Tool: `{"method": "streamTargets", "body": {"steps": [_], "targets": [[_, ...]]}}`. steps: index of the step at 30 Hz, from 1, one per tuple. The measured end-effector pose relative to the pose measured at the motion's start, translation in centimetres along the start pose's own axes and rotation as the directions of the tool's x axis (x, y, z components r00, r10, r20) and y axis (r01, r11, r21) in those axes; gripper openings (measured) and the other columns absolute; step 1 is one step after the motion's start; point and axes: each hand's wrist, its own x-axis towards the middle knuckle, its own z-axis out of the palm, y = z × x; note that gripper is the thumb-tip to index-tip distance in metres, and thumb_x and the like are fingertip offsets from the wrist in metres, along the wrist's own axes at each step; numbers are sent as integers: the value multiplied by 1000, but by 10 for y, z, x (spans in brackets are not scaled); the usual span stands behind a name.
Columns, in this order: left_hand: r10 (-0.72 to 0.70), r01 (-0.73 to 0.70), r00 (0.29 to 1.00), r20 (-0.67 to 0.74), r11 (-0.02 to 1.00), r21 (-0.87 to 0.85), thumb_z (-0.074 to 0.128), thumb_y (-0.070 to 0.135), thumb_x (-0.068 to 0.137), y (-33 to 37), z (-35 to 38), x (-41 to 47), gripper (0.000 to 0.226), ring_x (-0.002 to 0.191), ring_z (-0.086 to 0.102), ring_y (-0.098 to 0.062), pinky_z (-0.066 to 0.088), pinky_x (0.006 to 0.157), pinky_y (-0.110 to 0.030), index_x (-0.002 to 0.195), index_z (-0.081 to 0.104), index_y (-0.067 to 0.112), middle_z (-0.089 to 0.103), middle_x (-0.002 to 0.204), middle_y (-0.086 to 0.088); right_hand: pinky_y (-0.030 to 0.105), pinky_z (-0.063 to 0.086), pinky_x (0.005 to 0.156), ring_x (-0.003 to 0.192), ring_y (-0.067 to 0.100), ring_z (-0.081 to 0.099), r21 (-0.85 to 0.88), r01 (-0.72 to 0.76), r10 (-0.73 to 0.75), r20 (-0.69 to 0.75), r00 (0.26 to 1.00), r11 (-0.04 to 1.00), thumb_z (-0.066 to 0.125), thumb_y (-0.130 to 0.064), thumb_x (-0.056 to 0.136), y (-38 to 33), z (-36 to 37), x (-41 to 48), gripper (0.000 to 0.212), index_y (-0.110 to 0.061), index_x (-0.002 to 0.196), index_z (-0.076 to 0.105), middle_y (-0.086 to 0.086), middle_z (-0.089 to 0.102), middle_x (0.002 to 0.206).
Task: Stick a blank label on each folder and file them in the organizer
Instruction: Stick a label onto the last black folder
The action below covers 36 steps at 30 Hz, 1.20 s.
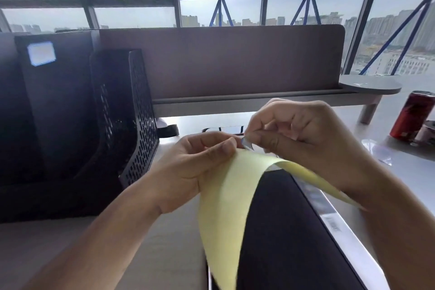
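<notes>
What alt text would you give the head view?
Two hands peel a small label off a curled yellow backing sheet: the left hand pinches the sheet, the right hand pinches the label. Below them a black folder lies on the desk; at left a black mesh organizer holds a labelled folder.

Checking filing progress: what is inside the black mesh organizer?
One black folder with a blue-edged blank label stands inside the organizer. Its lower part is covered by the mesh side.

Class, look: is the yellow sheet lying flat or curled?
Curled: the yellow sheet arches upward, left hand and right hand pinching at its top edge.
</notes>
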Motion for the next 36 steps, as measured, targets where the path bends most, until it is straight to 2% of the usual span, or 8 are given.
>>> {"method": "streamTargets", "body": {"steps": [7, 10, 14, 20, 25, 28, 33, 36], "targets": [[-5, 10, 988, -156, 999, 36, 93, 31, 50, 1, -6, 2, 37, 66, 70, -13, 57, 61, -23, 80, 80, 14, 75, 80, -6, 63, 52, 66, 68, 44, 61, 31, -46, 47, -29, 998, 998, 72, -29, 82, 4, -5, 0, 6, -24, 86, 74, 10, 73, 83], [-3, 30, 976, -219, 992, 122, 86, 3, 58, 1, -12, 4, 22, 65, 69, -12, 56, 60, -23, 74, 80, 17, 75, 77, -3, 47, 55, 68, 68, 31, 65, 7, -44, 44, -35, 998, 999, 75, -20, 85, 4, -8, 0, 1, -20, 84, 74, 8, 74, 84], [-14, 57, 977, -211, 978, 200, 81, 15, 65, -4, -20, 7, 19, 73, 68, -15, 55, 68, -27, 83, 78, 20, 74, 84, -4, 19, 52, 62, 61, 3, 63, -19, -51, 49, -54, 997, 999, 72, -10, 88, 6, -11, 0, 11, -19, 82, 72, -1, 73, 82], [36, 103, 939, -342, 919, 380, 79, 32, 66, -18, -30, 13, 26, 82, 67, -12, 49, 85, -32, 92, 78, 28, 75, 88, 1, 26, 49, 62, 60, 5, 62, 2, -87, 86, -116, 990, 996, 67, -4, 91, 17, -14, 3, 19, -19, 80, 68, -14, 67, 70], [166, 189, 857, -488, 779, 598, 73, 34, 84, -36, -55, 21, 15, 97, 70, -19, 53, 88, -39, 99, 73, 31, 74, 103, 9, 31, 53, 64, 59, 5, 64, -47, -181, 174, -124, 977, 982, 70, -9, 90, 28, -8, 4, 17, -23, 79, 68, -14, 70, 72], [221, 307, 823, -523, 601, 738, 65, 24, 91, -49, -73, 24, 35, 123, 57, -20, 45, 93, -28, 126, 61, 26, 62, 132, 2, 40, 54, 62, 61, 10, 66, -91, -255, 244, -120, 962, 963, 72, -15, 89, 38, -1, 5, 13, -23, 80, 68, -11, 71, 77], [240, 483, 774, -586, 374, 792, 60, 14, 91, -61, -97, 23, 55, 132, 48, -26, 39, 106, -33, 143, 44, 18, 51, 144, -8, 19, 43, 50, 64, 10, 68, -179, -355, 349, -63, 935, 918, 72, -26, 90, 50, 11, 4, 10, -29, 83, 65, -14, 70, 81], [163, 571, 745, -646, 344, 745, 59, 18, 91, -64, -103, 21, 58, 133, 43, -29, 36, 106, -34, 145, 37, 17, 41, 146, -13, 15, 38, 44, 68, 12, 70, -205, -413, 416, -27, 909, 888, 67, -24, 93, 53, 15, 3, 11, -30, 85, 63, -13, 69, 82]]}}
